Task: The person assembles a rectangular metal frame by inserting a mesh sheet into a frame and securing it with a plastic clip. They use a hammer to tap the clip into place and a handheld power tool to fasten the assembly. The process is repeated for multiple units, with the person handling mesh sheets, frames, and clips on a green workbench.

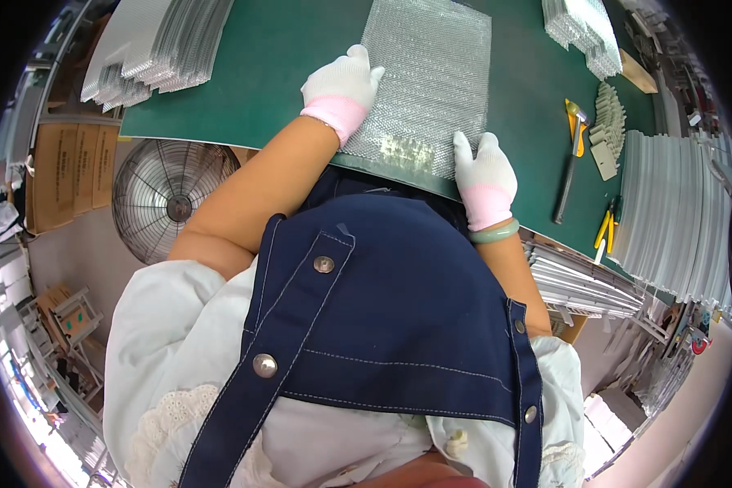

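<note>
One left hand (342, 88), one right hand (486, 175), fingers (464, 149) at panel (427, 81), grip unclear; leftward, cardboard boxes (71, 175)

Left — round caged fan (178, 208), brown cardboard boxes (71, 175) beside it | green tabletop (276, 81), right side — dark-handled hammer (567, 180) | near edge: yellow-handled pliers (605, 225)

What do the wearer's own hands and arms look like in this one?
The left hand and right hand wear white gloves with pink cuffs. A pale green bangle circles the right wrist. The forearms are bare below loose white sleeves.
</note>
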Demonstrator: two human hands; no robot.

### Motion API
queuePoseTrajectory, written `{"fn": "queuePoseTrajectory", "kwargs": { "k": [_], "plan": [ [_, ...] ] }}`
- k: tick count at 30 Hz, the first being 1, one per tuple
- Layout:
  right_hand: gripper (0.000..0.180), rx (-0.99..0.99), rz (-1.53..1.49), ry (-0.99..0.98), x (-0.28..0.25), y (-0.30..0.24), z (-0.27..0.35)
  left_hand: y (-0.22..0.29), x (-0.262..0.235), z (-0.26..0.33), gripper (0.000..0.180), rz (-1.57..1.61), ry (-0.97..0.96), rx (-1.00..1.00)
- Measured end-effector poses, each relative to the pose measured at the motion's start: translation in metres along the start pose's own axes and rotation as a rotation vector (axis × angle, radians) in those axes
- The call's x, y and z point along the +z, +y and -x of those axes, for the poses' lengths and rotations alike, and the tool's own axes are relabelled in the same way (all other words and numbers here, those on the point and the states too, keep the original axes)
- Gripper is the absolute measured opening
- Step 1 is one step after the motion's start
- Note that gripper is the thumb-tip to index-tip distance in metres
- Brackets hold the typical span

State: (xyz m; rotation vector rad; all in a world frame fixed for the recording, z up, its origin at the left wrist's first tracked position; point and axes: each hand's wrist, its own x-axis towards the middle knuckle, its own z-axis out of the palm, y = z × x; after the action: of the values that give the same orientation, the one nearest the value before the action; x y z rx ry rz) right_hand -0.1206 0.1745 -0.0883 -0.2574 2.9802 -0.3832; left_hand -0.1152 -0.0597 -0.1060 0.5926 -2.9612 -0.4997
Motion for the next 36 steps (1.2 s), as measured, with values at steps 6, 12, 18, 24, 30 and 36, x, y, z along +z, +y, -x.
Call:
{"fn": "queuePoseTrajectory", "kwargs": {
  "k": [6, 12, 18, 24, 30, 36],
  "plan": [
    [0.046, -0.005, 0.016, 0.016, 0.001, -0.002, 0.000, -0.003, -0.003, 0.000, 0.042, 0.033, -0.018, 0.029],
    [0.048, -0.026, 0.008, 0.072, 0.008, 0.002, 0.000, -0.008, 0.001, -0.002, 0.049, 0.065, -0.007, 0.047],
    [0.051, -0.039, 0.047, 0.115, 0.015, 0.006, 0.000, -0.006, 0.003, -0.006, 0.053, 0.065, 0.012, 0.098],
    [0.054, -0.016, 0.063, 0.035, 0.007, 0.000, -0.001, -0.006, -0.002, -0.013, 0.051, 0.061, -0.079, 0.043],
    [0.056, 0.021, 0.084, -0.032, 0.001, -0.004, -0.002, -0.007, 0.003, -0.011, 0.040, 0.049, -0.003, 0.094],
    [0.055, -0.106, 0.283, 0.168, -0.017, -0.010, -0.006, 0.004, -0.006, -0.006, 0.049, -0.032, -0.059, -0.008]
  ]
}}
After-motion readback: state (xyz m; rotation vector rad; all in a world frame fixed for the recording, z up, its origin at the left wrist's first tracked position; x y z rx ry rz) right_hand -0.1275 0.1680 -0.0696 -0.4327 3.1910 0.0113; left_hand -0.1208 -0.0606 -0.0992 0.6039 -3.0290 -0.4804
